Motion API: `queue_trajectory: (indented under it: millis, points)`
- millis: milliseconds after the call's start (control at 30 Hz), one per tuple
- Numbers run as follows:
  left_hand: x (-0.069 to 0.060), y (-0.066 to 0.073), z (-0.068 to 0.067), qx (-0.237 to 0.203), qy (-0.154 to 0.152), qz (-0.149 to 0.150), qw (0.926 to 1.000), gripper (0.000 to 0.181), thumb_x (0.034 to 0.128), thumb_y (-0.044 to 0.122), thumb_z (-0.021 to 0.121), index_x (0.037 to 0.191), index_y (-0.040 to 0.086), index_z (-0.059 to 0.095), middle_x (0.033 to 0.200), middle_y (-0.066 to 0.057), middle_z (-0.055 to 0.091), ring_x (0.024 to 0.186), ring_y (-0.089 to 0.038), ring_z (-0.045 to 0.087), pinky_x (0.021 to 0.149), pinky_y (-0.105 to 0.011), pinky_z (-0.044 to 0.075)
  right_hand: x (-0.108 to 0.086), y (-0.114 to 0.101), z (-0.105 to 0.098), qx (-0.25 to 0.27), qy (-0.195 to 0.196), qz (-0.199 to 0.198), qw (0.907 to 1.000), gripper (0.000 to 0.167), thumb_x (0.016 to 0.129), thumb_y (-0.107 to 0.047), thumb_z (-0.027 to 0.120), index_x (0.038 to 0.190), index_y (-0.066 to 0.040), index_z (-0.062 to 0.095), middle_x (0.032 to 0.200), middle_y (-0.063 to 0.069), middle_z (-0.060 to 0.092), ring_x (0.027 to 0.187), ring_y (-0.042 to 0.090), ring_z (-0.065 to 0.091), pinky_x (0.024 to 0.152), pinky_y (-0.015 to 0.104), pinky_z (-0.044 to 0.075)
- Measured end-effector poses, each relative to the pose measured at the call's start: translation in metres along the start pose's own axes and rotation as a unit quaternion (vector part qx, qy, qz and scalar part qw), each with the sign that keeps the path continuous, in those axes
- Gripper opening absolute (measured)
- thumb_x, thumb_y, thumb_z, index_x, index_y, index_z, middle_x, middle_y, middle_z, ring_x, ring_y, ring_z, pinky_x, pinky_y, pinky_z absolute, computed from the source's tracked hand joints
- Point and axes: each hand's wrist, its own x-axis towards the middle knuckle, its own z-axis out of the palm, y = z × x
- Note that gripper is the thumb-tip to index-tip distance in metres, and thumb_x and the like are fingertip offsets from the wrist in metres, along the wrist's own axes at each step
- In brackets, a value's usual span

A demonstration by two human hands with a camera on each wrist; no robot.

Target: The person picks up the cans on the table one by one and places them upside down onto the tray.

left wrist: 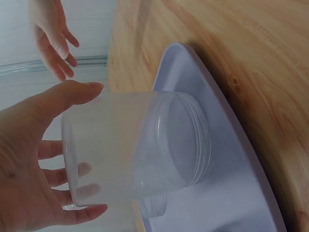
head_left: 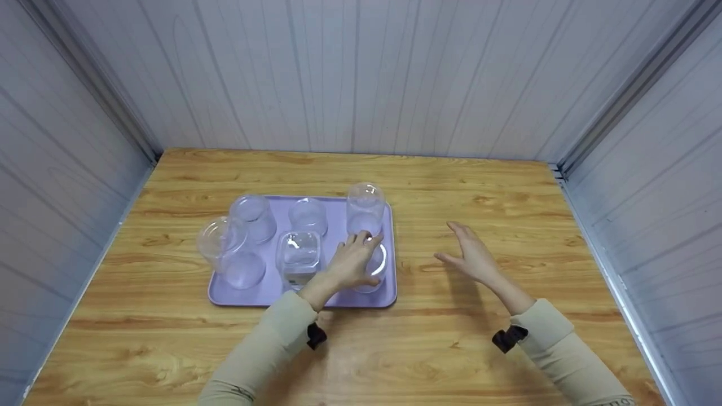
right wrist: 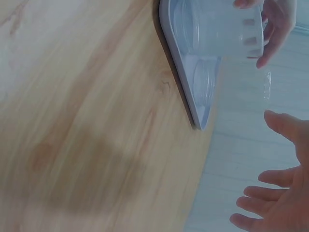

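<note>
My left hand (head_left: 352,262) holds a clear plastic jar (left wrist: 125,145) at the near right of a lilac tray (head_left: 265,296). In the left wrist view the thumb lies on one side of the jar and the fingers curl round the other, at its smooth end. The jar's ridged mouth faces down onto the tray. To the right of the tray, my right hand (head_left: 474,256) hovers over the table, thumb and fingers spread, holding nothing. Just behind the gripped jar stands a taller clear jar (head_left: 365,206).
Several more clear containers share the tray: a squarish jar (head_left: 300,254), a short round jar (head_left: 308,217), and two round jars (head_left: 254,220) at the left. The wooden table (head_left: 451,186) is bounded by pale panel walls (head_left: 361,73) at the back and sides.
</note>
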Motion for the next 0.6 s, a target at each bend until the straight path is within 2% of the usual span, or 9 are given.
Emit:
queue_trajectory:
  millis: [300, 467, 600]
  points:
    - [0.004, 0.002, 0.0, 0.036, -0.01, 0.001, 0.9993, 0.088, 0.0611, 0.034, 0.079, 0.134, 0.006, 0.036, 0.126, -0.018, 0.039, 0.11, -0.035, 0.04, 0.083, -0.051, 0.04, 0.003, 0.0, -0.015, -0.023, -0.008, 0.008, 0.9997, 0.075, 0.082, -0.03, 0.063, 0.134, 0.008, 0.025, 0.133, 0.029, 0.029, 0.12, 0.044, 0.029, 0.095, 0.054, 0.028]
    - [0.005, 0.002, -0.001, 0.036, -0.015, -0.001, 0.9992, 0.091, 0.0616, 0.036, 0.078, 0.136, 0.008, 0.033, 0.128, -0.019, 0.037, 0.113, -0.035, 0.038, 0.084, -0.051, 0.039, 0.009, 0.004, -0.024, -0.026, -0.013, 0.025, 0.9993, 0.076, 0.083, -0.031, 0.061, 0.135, 0.008, 0.022, 0.135, 0.03, 0.024, 0.122, 0.044, 0.024, 0.096, 0.055, 0.025]
    - [0.005, 0.003, -0.004, 0.032, -0.017, -0.002, 0.9994, 0.099, 0.0611, 0.045, 0.076, 0.138, 0.008, 0.027, 0.133, -0.02, 0.032, 0.119, -0.037, 0.033, 0.086, -0.054, 0.037, 0.015, 0.009, -0.033, -0.04, -0.015, 0.032, 0.9986, 0.078, 0.084, -0.033, 0.06, 0.136, 0.009, 0.019, 0.136, 0.031, 0.021, 0.124, 0.046, 0.019, 0.098, 0.056, 0.02]
